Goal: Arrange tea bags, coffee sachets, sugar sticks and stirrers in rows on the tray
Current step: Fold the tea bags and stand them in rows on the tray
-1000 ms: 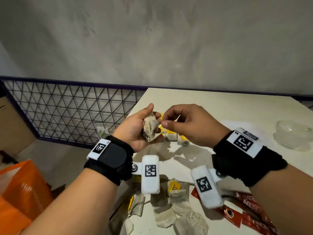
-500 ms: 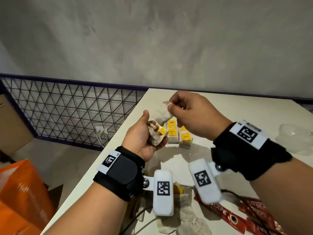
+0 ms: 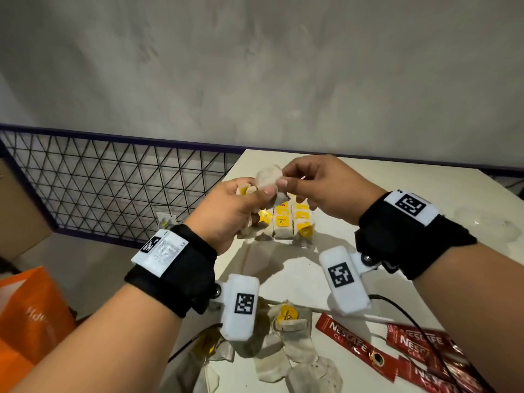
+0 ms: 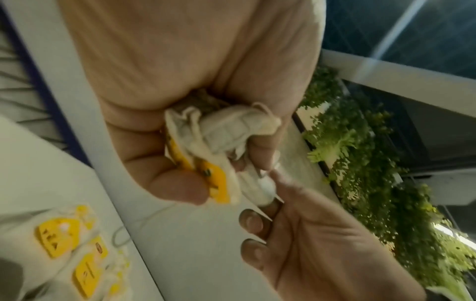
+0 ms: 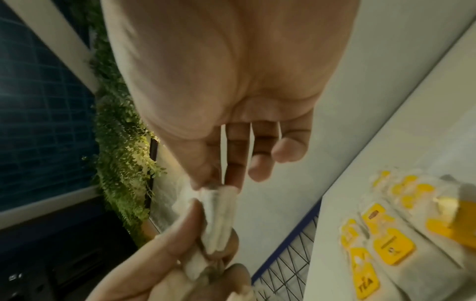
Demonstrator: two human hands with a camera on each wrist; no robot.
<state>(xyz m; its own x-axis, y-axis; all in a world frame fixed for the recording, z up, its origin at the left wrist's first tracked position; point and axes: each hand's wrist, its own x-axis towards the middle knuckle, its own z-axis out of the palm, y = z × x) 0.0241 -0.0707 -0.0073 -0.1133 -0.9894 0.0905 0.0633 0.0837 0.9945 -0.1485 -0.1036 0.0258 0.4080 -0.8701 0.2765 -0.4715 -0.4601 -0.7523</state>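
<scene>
Both hands are raised above the white table [image 3: 354, 177]. My left hand [image 3: 226, 214] grips a crumpled bunch of tea bags [image 4: 219, 140] with yellow tags. My right hand [image 3: 314, 188] pinches one pale tea bag [image 3: 268, 177] between thumb and forefinger at the top of that bunch; the same tea bag [image 5: 219, 218] shows in the right wrist view. Below the hands, a row of tea bags with yellow tags [image 3: 286, 222] lies on the table. Loose tea bags [image 3: 286, 353] and red Nescafe coffee sachets [image 3: 419, 350] lie near the front edge. No tray shows.
A black wire-mesh fence [image 3: 113, 191] runs behind and left of the table. An orange bag [image 3: 28, 316] stands on the floor at lower left. A clear plastic container [image 3: 487, 225] sits at the table's right side. A black cable [image 3: 411, 321] crosses the sachets.
Both hands have come together again and turned: my left hand has rolled its back up and risen, and my right hand now pinches the tea bag right at the bunch.
</scene>
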